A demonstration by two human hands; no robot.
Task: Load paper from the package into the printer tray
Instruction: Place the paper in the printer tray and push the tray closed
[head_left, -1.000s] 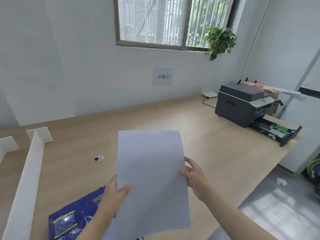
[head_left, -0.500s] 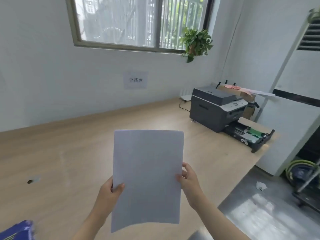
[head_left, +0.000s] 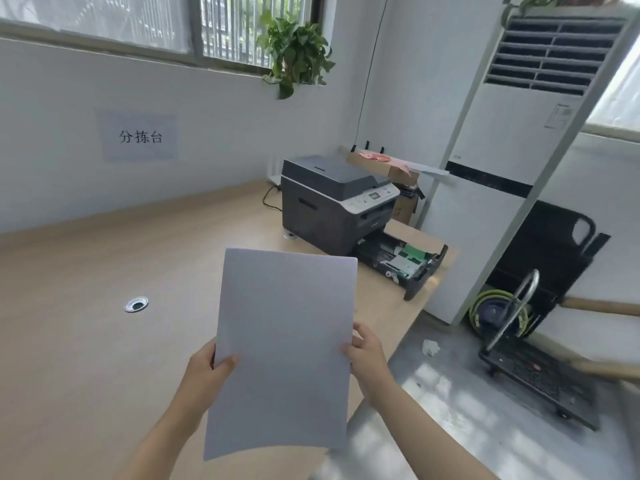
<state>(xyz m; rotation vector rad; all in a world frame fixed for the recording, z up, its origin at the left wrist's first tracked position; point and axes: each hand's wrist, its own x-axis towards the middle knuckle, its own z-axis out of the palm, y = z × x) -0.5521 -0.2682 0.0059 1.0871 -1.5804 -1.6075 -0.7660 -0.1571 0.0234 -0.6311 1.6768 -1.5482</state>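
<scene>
I hold a stack of white paper (head_left: 282, 344) upright in front of me, above the wooden table. My left hand (head_left: 207, 370) grips its left edge and my right hand (head_left: 363, 351) grips its right edge. The dark grey printer (head_left: 329, 199) stands at the table's far right corner. Its black paper tray (head_left: 412, 268) is pulled out toward the table edge, just beyond the paper's top right corner. The paper package is out of view.
A round cable hole (head_left: 135, 304) sits in the wooden table (head_left: 86, 341) to my left. A tall white air conditioner (head_left: 512, 161) stands right of the printer. On the grey floor are a black hand trolley (head_left: 533, 372) and a crumpled scrap (head_left: 430, 347).
The view has swung right and closer to the printer. The blue package has left the frame. Both hands keep the same grip on the paper.
</scene>
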